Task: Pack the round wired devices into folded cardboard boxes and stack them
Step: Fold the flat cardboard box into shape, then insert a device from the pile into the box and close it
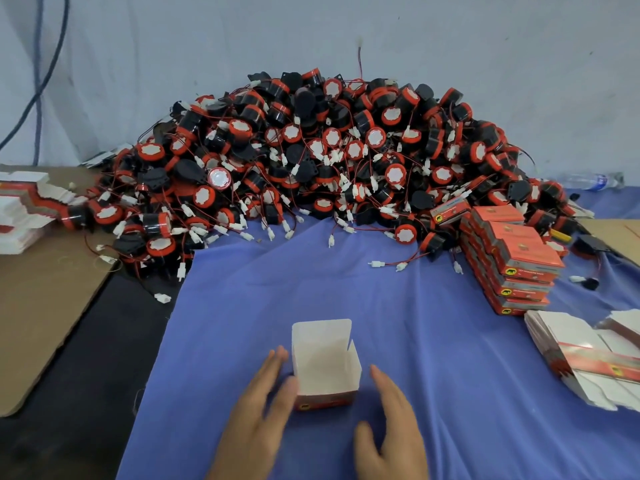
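Note:
A small folded cardboard box [325, 367] stands upright on the blue cloth [398, 341], its top flap raised and its white inside empty. My left hand [259, 407] rests flat against the box's left side, thumb touching its corner. My right hand [391, 424] hovers just right of the box, fingers apart, holding nothing. A big heap of round black-and-red wired devices [311, 161] with white plugs fills the back of the table. Closed orange boxes [512, 261] are stacked at the right.
Flat unfolded box blanks [581, 355] lie at the right front, more blanks [24, 209] at far left on brown cardboard [45, 306]. A plastic bottle [588, 181] lies at the back right. Cables hang on the wall at left.

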Available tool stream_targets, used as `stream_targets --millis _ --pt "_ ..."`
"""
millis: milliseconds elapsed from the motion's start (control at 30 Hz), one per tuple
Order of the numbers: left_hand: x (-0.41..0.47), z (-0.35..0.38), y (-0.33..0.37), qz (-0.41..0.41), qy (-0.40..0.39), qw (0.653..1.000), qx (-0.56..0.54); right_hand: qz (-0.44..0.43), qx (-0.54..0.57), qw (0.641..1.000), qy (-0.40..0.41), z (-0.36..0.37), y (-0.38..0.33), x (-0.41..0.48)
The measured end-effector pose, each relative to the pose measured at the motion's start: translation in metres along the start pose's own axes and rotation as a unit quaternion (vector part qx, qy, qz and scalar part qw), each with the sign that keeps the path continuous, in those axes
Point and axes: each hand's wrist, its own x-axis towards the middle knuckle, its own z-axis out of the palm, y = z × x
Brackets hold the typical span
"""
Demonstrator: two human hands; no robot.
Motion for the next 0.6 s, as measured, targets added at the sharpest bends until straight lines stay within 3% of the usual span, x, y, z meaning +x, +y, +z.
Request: stream_targets --millis 100,167,267,433,600 --pt "0.019 -0.015 0.017 -0.055 -0.023 0.976 -0.209 0.163 0.191 0.968 -0.002 -0.009 0.001 0.032" --pt "0.041 -0.018 0.046 -0.028 -0.010 0.965 -0.261 0.218 0.263 0.940 0.013 -0.016 0.001 0.063" --pt "0.095 -0.015 0.089 0.010 -0.098 0.950 -0.296 0.241 0.287 0.927 0.012 -0.020 0.002 0.115" --pt "0.195 0.057 0.166 -0.045 -0.293 0.932 -0.207 0.265 0.311 0.912 0.039 -0.011 0.010 0.208" --pt "0.258 0.156 0.168 -0.019 -0.345 0.938 0.021 0.275 0.289 0.914 0.081 0.003 0.024 0.279"
